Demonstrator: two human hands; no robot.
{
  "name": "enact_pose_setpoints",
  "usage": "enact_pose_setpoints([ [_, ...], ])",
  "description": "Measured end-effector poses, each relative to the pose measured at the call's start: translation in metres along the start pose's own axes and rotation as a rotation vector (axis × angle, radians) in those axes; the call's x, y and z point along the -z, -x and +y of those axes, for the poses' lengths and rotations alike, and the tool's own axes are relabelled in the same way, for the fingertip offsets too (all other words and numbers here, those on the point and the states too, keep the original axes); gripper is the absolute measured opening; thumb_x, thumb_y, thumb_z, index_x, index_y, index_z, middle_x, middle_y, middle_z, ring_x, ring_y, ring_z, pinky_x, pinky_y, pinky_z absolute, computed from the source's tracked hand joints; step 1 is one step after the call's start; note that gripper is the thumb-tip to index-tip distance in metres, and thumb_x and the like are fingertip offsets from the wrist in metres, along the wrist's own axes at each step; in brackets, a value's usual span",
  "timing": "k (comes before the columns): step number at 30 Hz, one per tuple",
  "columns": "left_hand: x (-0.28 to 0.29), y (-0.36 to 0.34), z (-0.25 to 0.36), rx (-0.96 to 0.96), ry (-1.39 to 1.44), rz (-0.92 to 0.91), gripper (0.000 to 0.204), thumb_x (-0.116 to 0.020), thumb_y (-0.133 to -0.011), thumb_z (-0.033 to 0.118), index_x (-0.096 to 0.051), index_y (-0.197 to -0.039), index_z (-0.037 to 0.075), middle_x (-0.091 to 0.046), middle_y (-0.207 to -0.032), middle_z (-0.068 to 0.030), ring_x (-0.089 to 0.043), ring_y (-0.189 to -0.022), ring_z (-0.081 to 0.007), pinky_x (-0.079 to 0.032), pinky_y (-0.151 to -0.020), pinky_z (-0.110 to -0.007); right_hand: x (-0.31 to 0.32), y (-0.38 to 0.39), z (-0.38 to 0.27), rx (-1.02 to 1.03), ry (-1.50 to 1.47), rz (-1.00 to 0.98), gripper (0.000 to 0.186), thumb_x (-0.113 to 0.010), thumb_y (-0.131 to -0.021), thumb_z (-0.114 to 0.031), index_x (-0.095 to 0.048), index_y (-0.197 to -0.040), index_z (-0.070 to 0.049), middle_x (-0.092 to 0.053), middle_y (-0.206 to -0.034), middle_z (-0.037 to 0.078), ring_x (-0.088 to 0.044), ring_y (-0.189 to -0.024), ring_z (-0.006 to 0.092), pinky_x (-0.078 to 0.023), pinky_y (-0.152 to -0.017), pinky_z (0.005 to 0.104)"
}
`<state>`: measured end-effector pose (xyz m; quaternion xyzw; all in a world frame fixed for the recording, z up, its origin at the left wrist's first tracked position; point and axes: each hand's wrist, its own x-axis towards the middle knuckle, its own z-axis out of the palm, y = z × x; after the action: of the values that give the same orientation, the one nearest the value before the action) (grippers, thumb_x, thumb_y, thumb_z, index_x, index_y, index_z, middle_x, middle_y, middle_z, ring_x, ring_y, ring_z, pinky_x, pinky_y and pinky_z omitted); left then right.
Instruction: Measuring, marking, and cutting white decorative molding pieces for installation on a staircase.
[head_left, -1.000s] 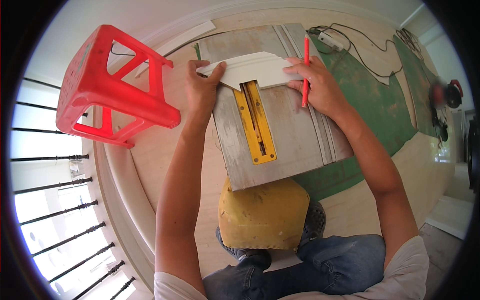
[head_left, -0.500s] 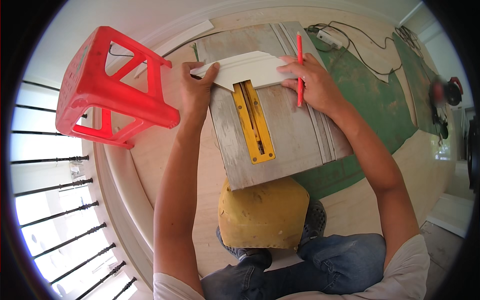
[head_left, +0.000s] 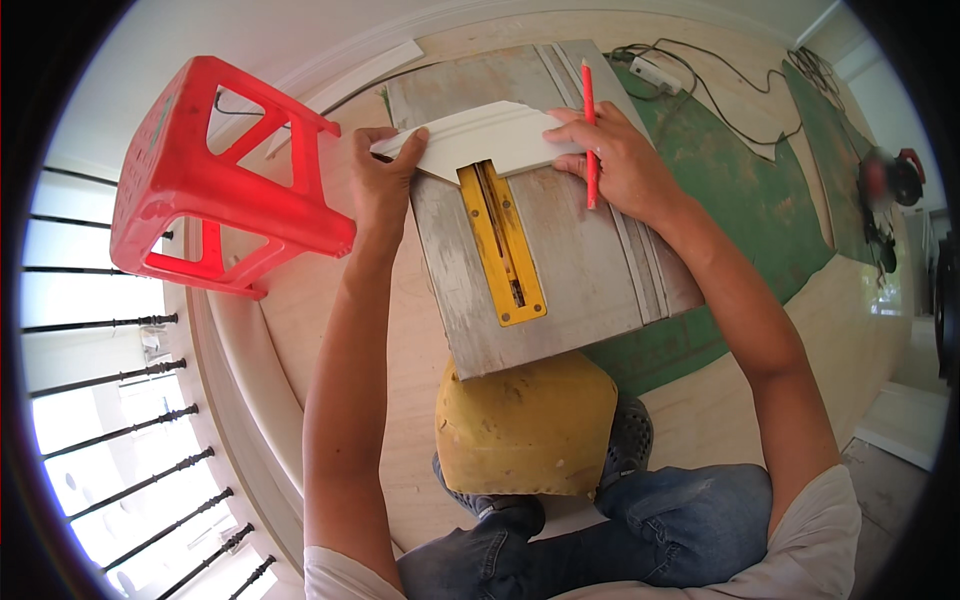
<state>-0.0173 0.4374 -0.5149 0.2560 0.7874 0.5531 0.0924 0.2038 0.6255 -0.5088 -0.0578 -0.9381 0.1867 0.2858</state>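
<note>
A white strip of moulding (head_left: 470,143) with grooved lines and angled ends lies across a grey metal saw table (head_left: 585,265). My left hand (head_left: 387,172) pinches its left end, thumb on top and fingers beneath. At the right end, my right hand (head_left: 622,165) grips the strip between thumb and fingers. A red pencil (head_left: 590,135) is also held in that hand, pointing away from me. Just below the moulding is a yellow slotted insert (head_left: 519,285) set in the saw table; the strip's near edge covers its far end. No raised blade can be made out.
A red plastic stool (head_left: 190,180) stands tilted in view at left, by a black-barred railing (head_left: 120,375). A yellow casing (head_left: 525,425) sits under the saw table, between my feet. Green sheeting (head_left: 740,190), cables (head_left: 735,115) and a blurred red-and-black power tool (head_left: 890,180) lie right.
Both hands, the moulding and the pencil have shifted slightly left. The far end of the saw table appears a little further left too. Both grips are unchanged.
</note>
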Motion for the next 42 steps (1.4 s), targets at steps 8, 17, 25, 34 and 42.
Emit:
enact_pose_setpoints([
  [8,0.002,-0.001,-0.005,-0.047,-0.016,0.006,0.051,-0.085,-0.084,0.034,-0.059,-0.110,-0.001,-0.060,-0.086,-0.0082,-0.056,-0.077,-0.0151,-0.049,-0.069,-0.029,-0.001,0.000,-0.001,-0.013,-0.020,-0.012,0.030,-0.080,-0.081,-0.014,-0.071,-0.109,-0.006,-0.069,-0.124,0.009,-0.060,-0.106,0.0278,-0.053,-0.094,0.0371],
  [17,0.006,-0.007,-0.017,-0.019,0.069,-0.026,0.050,-0.083,-0.087,0.034,-0.059,-0.111,-0.002,-0.060,-0.092,-0.0073,-0.057,-0.083,-0.0144,-0.048,-0.077,-0.029,-0.005,-0.003,-0.002,0.008,-0.067,-0.002,0.031,-0.082,-0.080,-0.013,-0.071,-0.108,-0.006,-0.069,-0.123,0.011,-0.060,-0.107,0.0286,-0.053,-0.094,0.0375],
  [25,0.010,-0.005,-0.016,0.023,0.082,-0.034,0.051,-0.083,-0.087,0.032,-0.058,-0.114,-0.003,-0.062,-0.087,-0.0081,-0.058,-0.078,-0.0137,-0.048,-0.074,-0.028,-0.007,-0.004,-0.003,0.006,-0.049,-0.008,0.030,-0.082,-0.080,-0.014,-0.072,-0.108,-0.007,-0.069,-0.124,0.010,-0.060,-0.107,0.0283,-0.053,-0.094,0.0370],
  [34,0.010,-0.007,-0.023,0.011,0.165,-0.017,0.050,-0.085,-0.084,0.032,-0.059,-0.111,-0.001,-0.060,-0.080,-0.0058,-0.058,-0.072,-0.0132,-0.048,-0.067,-0.027,-0.009,-0.004,-0.003,0.019,-0.065,0.000,0.030,-0.081,-0.082,-0.017,-0.072,-0.109,-0.007,-0.069,-0.126,0.010,-0.060,-0.109,0.0284,-0.052,-0.096,0.0375],
  [42,0.008,-0.008,-0.024,-0.006,0.171,0.002,0.050,-0.085,-0.084,0.030,-0.059,-0.111,-0.002,-0.060,-0.083,-0.0066,-0.058,-0.073,-0.0135,-0.048,-0.068,-0.027,-0.009,-0.004,-0.004,0.018,-0.066,0.012,0.030,-0.082,-0.081,-0.015,-0.072,-0.108,-0.007,-0.069,-0.125,0.010,-0.060,-0.110,0.0283,-0.053,-0.095,0.0369],
])
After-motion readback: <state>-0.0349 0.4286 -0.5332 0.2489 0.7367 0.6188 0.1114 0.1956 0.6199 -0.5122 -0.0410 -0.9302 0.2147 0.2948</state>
